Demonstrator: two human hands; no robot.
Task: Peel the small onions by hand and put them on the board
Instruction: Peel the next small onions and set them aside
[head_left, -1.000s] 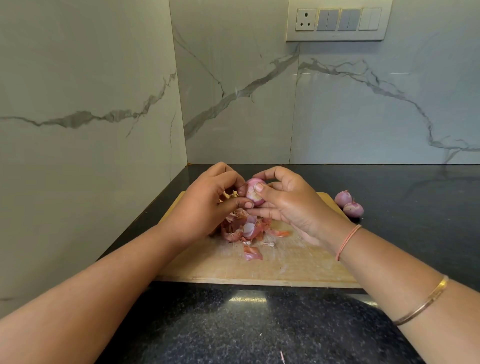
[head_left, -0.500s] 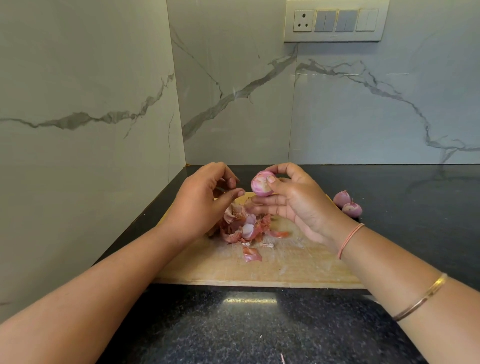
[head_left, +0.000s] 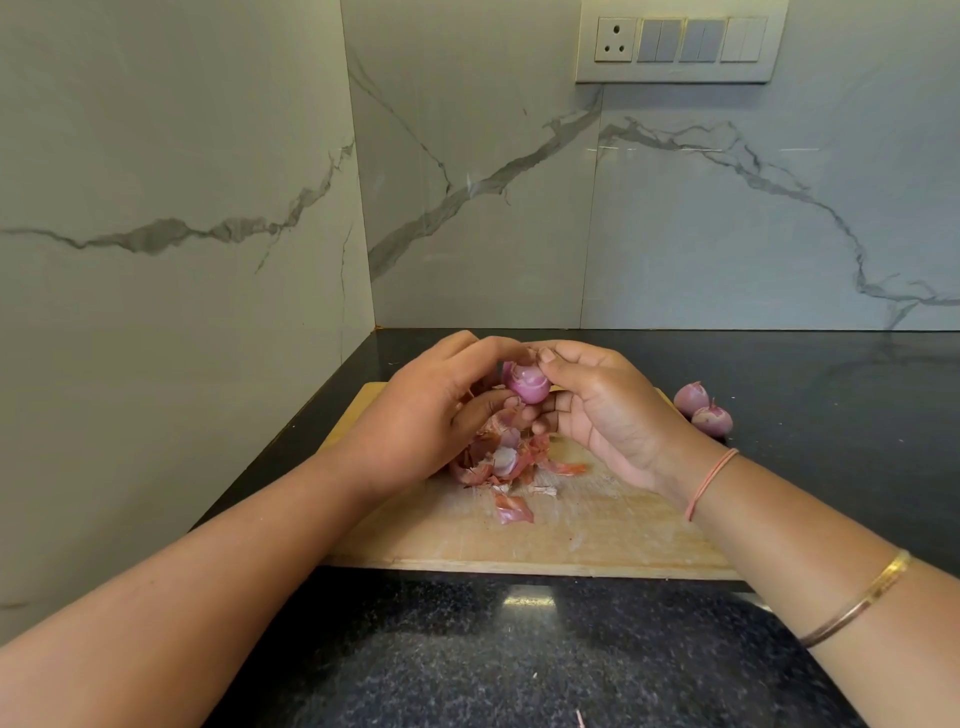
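Observation:
A small pink onion (head_left: 527, 383) is held above the wooden cutting board (head_left: 597, 535). My right hand (head_left: 602, 410) grips it with thumb on top and fingers beneath. My left hand (head_left: 421, 415) meets it from the left, thumb and fingertips pinching the onion's left side where a flap of skin stands off. Under the hands, a heap of pink and papery peels (head_left: 501, 457) lies on the board, with a pale onion piece among them. Two small onions (head_left: 701, 408) sit on the black counter just past the board's right edge.
The board lies in a corner of a black speckled counter (head_left: 519, 660), with marble walls at the left and behind. A socket and switch panel (head_left: 680, 41) is high on the back wall. One loose peel (head_left: 511, 509) lies nearer me on the board.
My left hand, which had drawn away from the onion half a second ago, has come back and pinches its left side. The right hand keeps hold of the onion.

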